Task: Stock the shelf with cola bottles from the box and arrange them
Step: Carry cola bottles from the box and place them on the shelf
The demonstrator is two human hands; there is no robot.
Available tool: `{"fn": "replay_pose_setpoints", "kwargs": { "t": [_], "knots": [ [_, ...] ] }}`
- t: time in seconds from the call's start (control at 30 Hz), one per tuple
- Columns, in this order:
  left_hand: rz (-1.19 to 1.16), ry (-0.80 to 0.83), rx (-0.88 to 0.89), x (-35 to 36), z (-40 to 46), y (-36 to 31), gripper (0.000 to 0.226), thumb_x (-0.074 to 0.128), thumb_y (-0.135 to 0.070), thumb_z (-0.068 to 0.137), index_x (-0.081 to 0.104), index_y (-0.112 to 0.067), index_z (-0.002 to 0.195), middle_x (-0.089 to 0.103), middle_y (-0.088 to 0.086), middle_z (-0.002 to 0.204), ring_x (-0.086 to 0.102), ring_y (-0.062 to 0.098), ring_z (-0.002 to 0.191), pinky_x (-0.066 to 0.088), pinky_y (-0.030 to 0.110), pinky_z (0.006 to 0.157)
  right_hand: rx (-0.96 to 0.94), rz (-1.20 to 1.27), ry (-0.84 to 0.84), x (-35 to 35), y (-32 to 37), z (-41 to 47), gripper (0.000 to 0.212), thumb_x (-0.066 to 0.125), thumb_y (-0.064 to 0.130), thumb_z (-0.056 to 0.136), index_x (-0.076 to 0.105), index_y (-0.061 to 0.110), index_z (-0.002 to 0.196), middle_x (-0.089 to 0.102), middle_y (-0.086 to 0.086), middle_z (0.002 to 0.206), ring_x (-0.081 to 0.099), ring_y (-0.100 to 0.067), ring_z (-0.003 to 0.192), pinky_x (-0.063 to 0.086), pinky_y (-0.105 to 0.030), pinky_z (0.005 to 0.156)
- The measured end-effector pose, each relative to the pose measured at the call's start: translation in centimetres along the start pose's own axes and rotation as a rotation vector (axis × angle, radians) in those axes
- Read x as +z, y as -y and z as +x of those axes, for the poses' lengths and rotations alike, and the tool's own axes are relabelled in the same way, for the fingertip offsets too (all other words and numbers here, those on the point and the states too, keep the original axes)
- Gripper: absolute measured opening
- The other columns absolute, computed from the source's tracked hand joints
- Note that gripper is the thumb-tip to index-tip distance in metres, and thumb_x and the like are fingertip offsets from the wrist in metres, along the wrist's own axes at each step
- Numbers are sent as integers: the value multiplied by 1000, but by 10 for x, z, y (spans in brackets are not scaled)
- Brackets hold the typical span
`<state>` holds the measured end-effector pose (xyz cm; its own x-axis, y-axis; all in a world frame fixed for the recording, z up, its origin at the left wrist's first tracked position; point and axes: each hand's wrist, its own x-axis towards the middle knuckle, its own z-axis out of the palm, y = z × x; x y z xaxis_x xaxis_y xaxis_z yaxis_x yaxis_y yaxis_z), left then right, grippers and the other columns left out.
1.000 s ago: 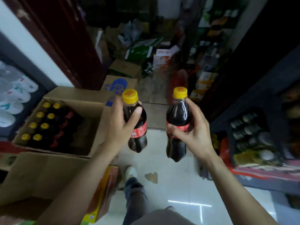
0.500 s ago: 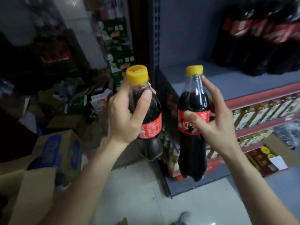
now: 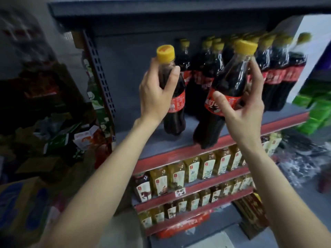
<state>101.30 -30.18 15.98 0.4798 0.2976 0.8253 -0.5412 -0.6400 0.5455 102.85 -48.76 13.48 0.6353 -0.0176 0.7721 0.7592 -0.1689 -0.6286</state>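
My left hand (image 3: 155, 93) grips a cola bottle (image 3: 174, 111) with a yellow cap and red label, held upright just above the grey shelf (image 3: 136, 145). My right hand (image 3: 241, 111) holds a second cola bottle (image 3: 225, 90), tilted with its cap leaning right and its base at the shelf's front edge. Behind both stands a row of several cola bottles (image 3: 275, 74) on the same shelf. The left part of the shelf board is bare. The box is out of view.
Lower shelves hold rows of green-labelled drink bottles (image 3: 193, 170). A perforated shelf upright (image 3: 100, 76) stands at the left. Cardboard boxes and cartons (image 3: 59, 140) are piled on the floor to the left. Green packs (image 3: 315, 111) sit at the right.
My view has swung from the floor and box up to the shelf. Both hands have carried their bottles up and forward to the cola shelf; the right bottle now tilts.
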Motion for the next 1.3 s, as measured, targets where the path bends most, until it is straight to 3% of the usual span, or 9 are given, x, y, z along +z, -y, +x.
{"fn": "replay_pose_setpoints", "kwargs": {
  "t": [0.13, 0.27, 0.47, 0.57, 0.67, 0.83, 1.07, 1.2, 1.3],
  "knots": [
    [126, 14, -124, 56, 16, 14, 52, 40, -54, 86, 58, -9, 105, 60, -11, 82, 57, 4, 78, 40, 15, 67, 5, -18, 40, -17, -37, 29, 77, 71, 25, 87, 27, 11, 148, 32, 7, 150, 31, -7, 141, 25, -20, 115],
    [257, 43, -232, 95, 29, 31, 67, 35, -66, 83, 54, -13, 121, 67, 4, 106, 60, 26, 102, 45, 36, 87, -6, -17, 103, -20, -58, 48, 78, 71, 30, 86, 26, 16, 148, 30, 16, 146, 31, -3, 138, 27, -18, 112],
    [354, 25, -317, 126, 43, 44, 55, 38, -53, 95, 46, -10, 127, 62, 9, 119, 56, 30, 111, 43, 44, 94, 15, -84, 197, -14, -76, 55, 79, 70, 33, 87, 24, 19, 150, 37, 11, 136, 31, 15, 118, 22, 6, 92],
    [377, -16, -338, 138, 48, 45, 45, 40, -45, 98, 48, -9, 123, 62, 9, 117, 56, 30, 109, 42, 39, 89, 15, -228, 219, -9, -80, 59, 82, 67, 42, 87, 19, 28, 151, 47, -1, 129, 48, -7, 103, 43, -14, 79],
    [357, -24, -343, 143, 51, 45, 44, 38, -46, 98, 48, -11, 124, 61, 6, 120, 55, 27, 112, 42, 38, 91, -68, -465, 167, -8, -86, 62, 85, 62, 53, 86, 16, 27, 152, 57, -8, 113, 52, -26, 99, 47, -36, 73],
    [475, 82, -407, 141, 54, 45, 50, 43, -43, 98, 39, -11, 137, 37, 17, 144, 28, 33, 137, 27, 40, 109, -32, -409, 245, -14, -96, 54, 101, 76, 42, 77, 9, 32, 152, 44, -9, 132, 52, -27, 107, 49, -32, 66],
    [377, 140, -349, 123, 39, 43, 67, 62, -28, 89, 29, -13, 146, 36, 10, 145, 31, 26, 135, 26, 31, 108, -62, -369, 210, -14, -97, 45, 90, 71, 24, 83, 14, 22, 152, 39, -11, 134, 49, -16, 73, 39, -25, 59],
    [365, 164, -362, 123, 36, 37, 74, 62, -30, 89, 21, -18, 149, 31, 8, 149, 29, 24, 138, 26, 33, 111, -49, -351, 171, -11, -95, 43, 89, 71, 20, 81, 17, 19, 152, 39, -12, 135, 53, -23, 103, 50, -29, 70],
    [337, 157, -351, 121, 34, 37, 75, 63, -28, 87, 23, -18, 149, 31, 7, 149, 29, 22, 139, 26, 30, 110, -14, -244, 154, -10, -92, 43, 89, 71, 13, 79, 19, 18, 152, 37, -9, 137, 45, -16, 111, 44, -15, 77]
  ]
}}
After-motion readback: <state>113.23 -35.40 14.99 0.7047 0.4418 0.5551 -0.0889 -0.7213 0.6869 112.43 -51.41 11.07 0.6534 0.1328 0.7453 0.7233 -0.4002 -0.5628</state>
